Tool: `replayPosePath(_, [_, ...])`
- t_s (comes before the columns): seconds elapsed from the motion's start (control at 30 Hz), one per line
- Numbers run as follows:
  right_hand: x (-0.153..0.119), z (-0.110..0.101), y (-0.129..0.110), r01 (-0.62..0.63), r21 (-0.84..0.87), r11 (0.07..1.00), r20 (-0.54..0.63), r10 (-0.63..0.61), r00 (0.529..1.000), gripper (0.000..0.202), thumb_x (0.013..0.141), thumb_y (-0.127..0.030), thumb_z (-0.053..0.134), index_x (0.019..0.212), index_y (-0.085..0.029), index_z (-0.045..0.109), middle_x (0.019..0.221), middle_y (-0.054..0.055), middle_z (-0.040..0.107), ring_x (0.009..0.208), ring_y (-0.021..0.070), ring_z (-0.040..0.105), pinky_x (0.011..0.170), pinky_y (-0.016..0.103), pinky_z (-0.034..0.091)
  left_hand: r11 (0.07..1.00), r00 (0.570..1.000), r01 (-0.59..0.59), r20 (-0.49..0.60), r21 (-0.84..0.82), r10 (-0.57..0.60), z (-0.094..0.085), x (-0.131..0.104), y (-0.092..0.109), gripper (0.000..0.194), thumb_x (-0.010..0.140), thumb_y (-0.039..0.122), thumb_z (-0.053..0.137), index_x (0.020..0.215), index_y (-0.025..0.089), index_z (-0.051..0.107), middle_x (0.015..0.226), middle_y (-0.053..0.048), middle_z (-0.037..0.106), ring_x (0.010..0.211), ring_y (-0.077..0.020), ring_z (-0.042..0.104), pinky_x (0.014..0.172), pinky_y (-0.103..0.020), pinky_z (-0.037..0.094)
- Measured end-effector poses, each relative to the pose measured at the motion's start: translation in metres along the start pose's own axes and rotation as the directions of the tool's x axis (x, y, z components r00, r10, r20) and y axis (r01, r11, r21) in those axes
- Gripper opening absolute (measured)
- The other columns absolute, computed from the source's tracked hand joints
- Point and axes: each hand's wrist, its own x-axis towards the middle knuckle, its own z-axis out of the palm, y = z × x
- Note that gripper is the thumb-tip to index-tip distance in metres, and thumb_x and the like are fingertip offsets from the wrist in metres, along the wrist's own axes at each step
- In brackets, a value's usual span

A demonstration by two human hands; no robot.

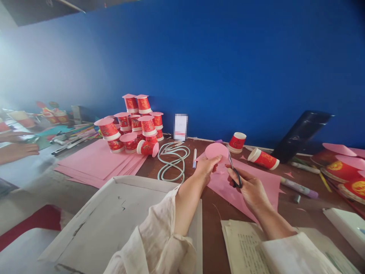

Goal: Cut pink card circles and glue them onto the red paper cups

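The person wears a loose, cream-coloured top, and only its sleeves show. The left sleeve (154, 243) is wide and rumpled, with deep soft folds and a bunched part near its open end; its cloth looks thin and slightly textured, like linen. Beyond it the left forearm (188, 207) is bare. The right sleeve (299, 253) is the same pale shade, smoother, with a broad, straight edge. The right forearm (275, 220) is bare from there, slim and tapering towards the wrist.
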Motion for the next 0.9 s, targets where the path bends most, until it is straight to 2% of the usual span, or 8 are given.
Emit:
replayPosePath(0.43, [0.0, -0.002, 0.0, -0.003, 0.001, 1.0, 0.009, 0.003, 1.0, 0.047, 0.063, -0.05, 0.079, 0.099, -0.019, 0.077, 0.066, 0.0, 0.063, 0.062, 0.0116, 0.054, 0.059, 0.024, 0.047, 0.998, 0.998, 0.049, -0.046, 0.044, -0.047, 0.0, 0.01, -0.006, 0.023, 0.06, 0.024, 0.08, 0.068, 0.018, 0.058, 0.053, 0.003, 0.046, 0.05, -0.0085, 0.039, 0.048, -0.024, 0.033])
replayPosePath(0.73, [0.0, -0.001, -0.001, -0.005, -0.009, 1.0, 0.005, 0.005, 1.0, 0.05, 0.062, -0.05, 0.08, 0.1, -0.018, 0.076, 0.065, 0.001, 0.063, 0.062, 0.0125, 0.054, 0.06, 0.026, 0.047, 0.998, 1.0, 0.012, -0.029, 0.053, -0.011, -0.002, 0.014, -0.008, 0.027, 0.058, 0.026, 0.08, 0.071, 0.015, 0.06, 0.055, 0.003, 0.05, 0.047, -0.0056, 0.039, 0.046, -0.021, 0.028])
replayPosePath(0.9, [-0.002, 0.0, -0.002, -0.005, -0.066, 0.998, 0.017, 0.006, 1.0, 0.054, 0.066, -0.052, 0.076, 0.105, -0.015, 0.074, 0.065, 0.002, 0.062, 0.061, 0.014, 0.055, 0.057, 0.027, 0.044, 1.0, 0.999, -0.007, -0.035, 0.024, 0.008, -0.004, 0.017, -0.011, 0.031, 0.057, 0.03, 0.081, 0.076, 0.013, 0.062, 0.054, 0.003, 0.05, 0.047, -0.0048, 0.04, 0.047, -0.019, 0.029])
